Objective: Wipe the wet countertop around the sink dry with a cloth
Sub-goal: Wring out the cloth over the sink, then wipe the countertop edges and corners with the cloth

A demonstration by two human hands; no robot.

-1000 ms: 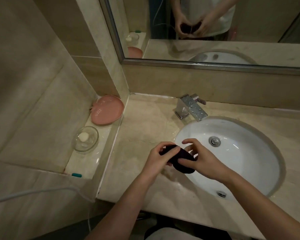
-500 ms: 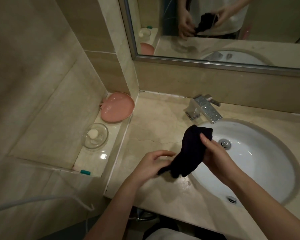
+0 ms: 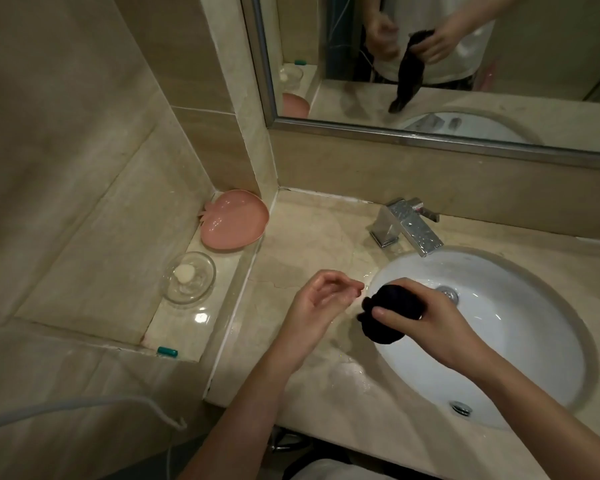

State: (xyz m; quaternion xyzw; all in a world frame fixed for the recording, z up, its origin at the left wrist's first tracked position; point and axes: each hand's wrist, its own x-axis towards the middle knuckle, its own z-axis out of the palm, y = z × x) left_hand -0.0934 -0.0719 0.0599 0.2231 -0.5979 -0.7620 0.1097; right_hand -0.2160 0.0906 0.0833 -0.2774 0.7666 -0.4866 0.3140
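Nearest, two bare forearms reach in over the front edge of the tabletop (image 3: 312, 403), a beige stone slab with wet sheen and droplets beside the basin. The right hand (image 3: 426, 323) grips a dark cloth (image 3: 385, 315): thumb and fingers curl round its bunched top, and the rest hangs in a clump over the left rim of the white sink (image 3: 520, 348). Whether the cloth touches the rim cannot be told. The left hand (image 3: 317, 304) hovers just beside it over the wet stone, palm up, fingers loosely bent and holding nothing.

Farther back, a chrome faucet (image 3: 407, 228) stands at the sink's rear rim, its spout over the bowl. Left of the tabletop runs a lower ledge (image 3: 174, 327): a small teal item (image 3: 167, 351) at its near end, then a clear glass dish (image 3: 189, 277) with a pale lump in it, then a pink dish (image 3: 234, 220) in the far corner. Above the back edge, a mirror (image 3: 465, 64) reflects the hands and the hanging cloth.
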